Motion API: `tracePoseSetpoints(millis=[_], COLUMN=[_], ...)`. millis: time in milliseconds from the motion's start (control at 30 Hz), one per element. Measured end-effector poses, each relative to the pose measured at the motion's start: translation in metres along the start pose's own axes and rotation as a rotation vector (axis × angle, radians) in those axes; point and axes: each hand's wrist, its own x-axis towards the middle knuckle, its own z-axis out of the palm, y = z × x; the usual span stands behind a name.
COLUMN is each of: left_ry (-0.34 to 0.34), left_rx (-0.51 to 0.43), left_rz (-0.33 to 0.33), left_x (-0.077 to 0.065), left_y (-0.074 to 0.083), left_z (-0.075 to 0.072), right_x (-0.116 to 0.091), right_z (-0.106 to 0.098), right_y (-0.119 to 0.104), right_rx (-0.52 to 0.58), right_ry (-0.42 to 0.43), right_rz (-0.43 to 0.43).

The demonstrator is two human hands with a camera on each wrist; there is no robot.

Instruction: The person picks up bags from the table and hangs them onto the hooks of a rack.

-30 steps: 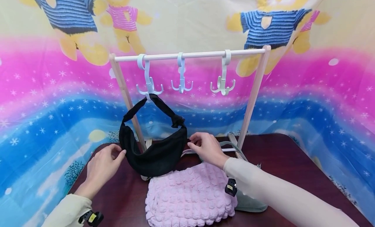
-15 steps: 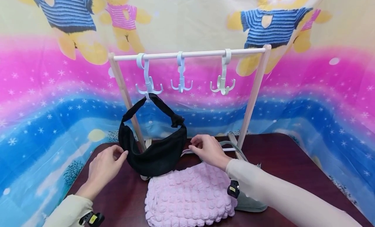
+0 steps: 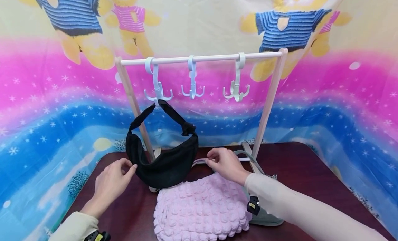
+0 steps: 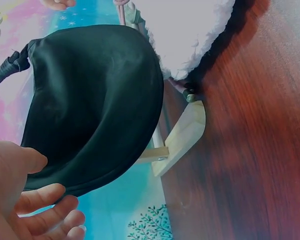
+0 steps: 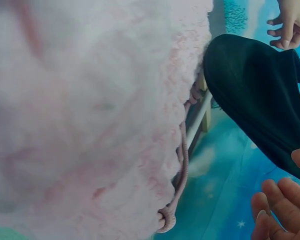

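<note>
A black shoulder bag (image 3: 168, 168) hangs by its strap from the left white hook (image 3: 158, 92). Beside its left edge is my left hand (image 3: 110, 180), fingers loosely bent; the thumb tip overlaps the bag's edge in the head view, and contact is unclear. My right hand (image 3: 228, 165) hovers to the right of the bag, relaxed and visibly apart from it, above a pink puffy bag (image 3: 200, 208) lying on the table. In the left wrist view the black bag (image 4: 95, 100) fills the space past my loosely spread fingers (image 4: 55, 220).
A rack with a white rail (image 3: 214, 57) and wooden posts stands on the dark red table (image 3: 295, 185). Two more hooks, a middle one (image 3: 192, 85) and a right one (image 3: 237, 85), hang bare. A grey-green bag (image 3: 265, 217) lies partly beneath the pink one.
My right hand has drifted right and slightly down, away from the black bag. My left hand has lowered a little. The bag hangs almost unchanged.
</note>
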Motion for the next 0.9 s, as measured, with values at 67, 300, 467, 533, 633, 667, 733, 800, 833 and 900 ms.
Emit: tracePoseSetpoints(millis=[67,300,467,533,633,667,733,800,833,900], left_ry=[-0.012,-0.039,-0.061,-0.063,-0.058,-0.056,-0.053,-0.050,-0.048,-0.044], left_rx=[-0.001,-0.006,-0.009,-0.010,-0.009,-0.007,-0.001,0.005,0.005,0.005], left_rz=[-0.007,-0.003,-0.002,0.002,0.009,0.011,0.014,0.018,0.021,0.031], left_x=[-0.001,-0.004,-0.007,-0.008,-0.009,-0.010,-0.011,-0.012,-0.013,-0.014], left_y=[0.000,0.003,0.007,0.008,0.010,0.010,0.011,0.013,0.013,0.015], left_z=[0.001,0.005,0.005,0.005,0.006,0.006,0.006,0.006,0.006,0.006], right_x=[-0.001,-0.005,-0.007,-0.008,-0.009,-0.010,-0.011,-0.012,-0.012,-0.013], right_z=[0.000,0.002,0.002,0.002,0.002,0.001,0.001,0.000,0.000,-0.002], right_y=[0.002,0.006,0.007,0.008,0.008,0.009,0.009,0.010,0.011,0.013], right_rx=[-0.005,-0.038,-0.066,-0.071,-0.073,-0.075,-0.078,-0.084,-0.086,-0.085], right_ry=[-0.005,-0.009,-0.004,-0.003,-0.005,-0.005,-0.009,-0.009,-0.009,-0.010], right_rz=[-0.010,-0.028,-0.019,-0.012,-0.001,0.002,0.009,0.009,0.007,0.002])
